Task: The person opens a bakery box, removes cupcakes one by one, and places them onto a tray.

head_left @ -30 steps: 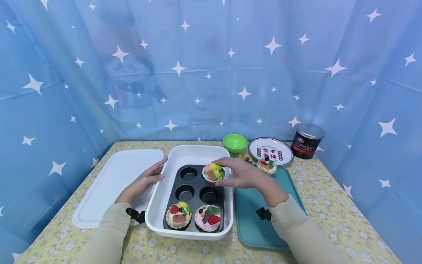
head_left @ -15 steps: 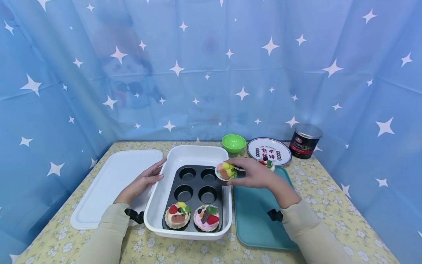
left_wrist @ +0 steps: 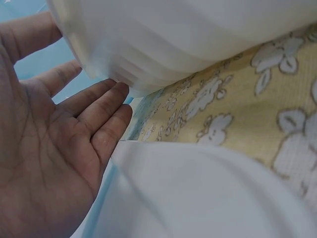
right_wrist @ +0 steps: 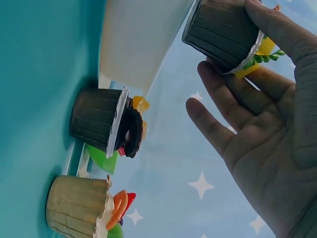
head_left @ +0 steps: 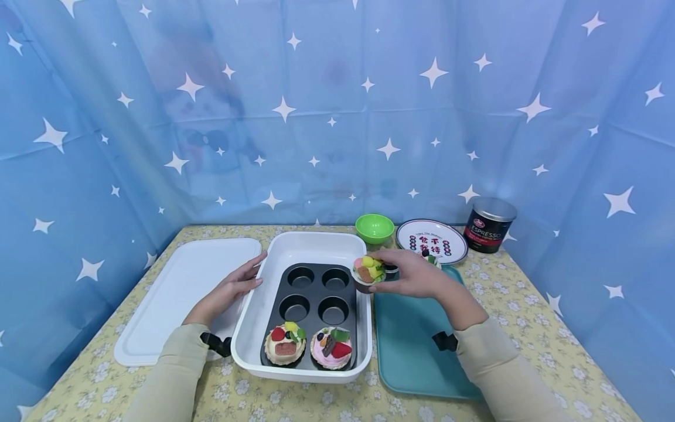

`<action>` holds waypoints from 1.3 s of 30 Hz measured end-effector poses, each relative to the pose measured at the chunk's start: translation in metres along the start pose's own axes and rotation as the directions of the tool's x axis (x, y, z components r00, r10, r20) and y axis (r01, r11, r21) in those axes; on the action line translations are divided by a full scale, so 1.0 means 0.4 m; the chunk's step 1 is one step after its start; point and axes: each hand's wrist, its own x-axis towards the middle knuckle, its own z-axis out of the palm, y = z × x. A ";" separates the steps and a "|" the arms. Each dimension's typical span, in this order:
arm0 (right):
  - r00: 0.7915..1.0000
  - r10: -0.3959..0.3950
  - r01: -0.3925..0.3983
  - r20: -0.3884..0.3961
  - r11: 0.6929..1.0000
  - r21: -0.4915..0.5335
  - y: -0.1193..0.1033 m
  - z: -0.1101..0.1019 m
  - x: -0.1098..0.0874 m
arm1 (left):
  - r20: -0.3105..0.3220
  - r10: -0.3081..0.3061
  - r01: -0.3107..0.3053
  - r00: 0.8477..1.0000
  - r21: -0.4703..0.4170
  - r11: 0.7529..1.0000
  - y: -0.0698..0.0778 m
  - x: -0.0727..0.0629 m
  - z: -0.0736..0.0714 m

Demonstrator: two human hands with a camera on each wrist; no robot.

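My right hand (head_left: 413, 274) pinches a fruit-topped cupcake (head_left: 367, 274) between thumb and fingers, over the right rim of a white tub (head_left: 302, 375). The right wrist view shows its dark ribbed cup (right_wrist: 223, 37), held above the teal tray. Inside the tub lies a dark muffin pan (head_left: 314, 293). Its two front wells hold a cream-topped cupcake (head_left: 285, 350) and a pink-topped cupcake (head_left: 328, 354); the other wells are bare. With extended fingers, my left hand (head_left: 232, 289) touches the tub's left side; the left wrist view has its fingertips (left_wrist: 121, 89) against the outer wall.
A teal tray (head_left: 422, 351) on the right bears a dark cupcake (right_wrist: 96, 119) and a tan cupcake (right_wrist: 77, 203) at its far end. Behind are a green bowl (head_left: 375, 228), a printed plate (head_left: 408, 233) and an espresso tin (head_left: 489, 225). A white lid (head_left: 174, 299) lies left.
My right hand has carried the fruit-topped cupcake rightward, from over the pan's back right well to the tub's right rim. The left hand stays at the tub's left side.
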 end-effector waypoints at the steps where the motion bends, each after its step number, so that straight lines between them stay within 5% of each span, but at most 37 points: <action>1: 1.000 -0.005 0.005 0.000 1.000 0.005 0.002 0.000 0.000 | 0.000 -0.002 0.002 1.000 0.000 1.000 -0.001 0.000 0.000; 20: 0.999 0.036 -0.036 -0.021 0.999 -0.024 0.051 -0.025 -0.041 | -0.017 -0.014 0.014 1.000 -0.008 1.000 -0.004 0.002 0.003; 27: 0.994 0.111 -0.111 0.020 0.994 -0.023 0.089 -0.025 -0.062 | -0.008 -0.021 0.021 1.000 -0.014 1.000 -0.002 0.004 0.005; 39: 0.986 0.124 -0.125 0.113 0.992 0.006 0.113 -0.009 -0.066 | -0.021 -0.030 0.030 0.999 -0.001 1.000 0.005 0.004 0.004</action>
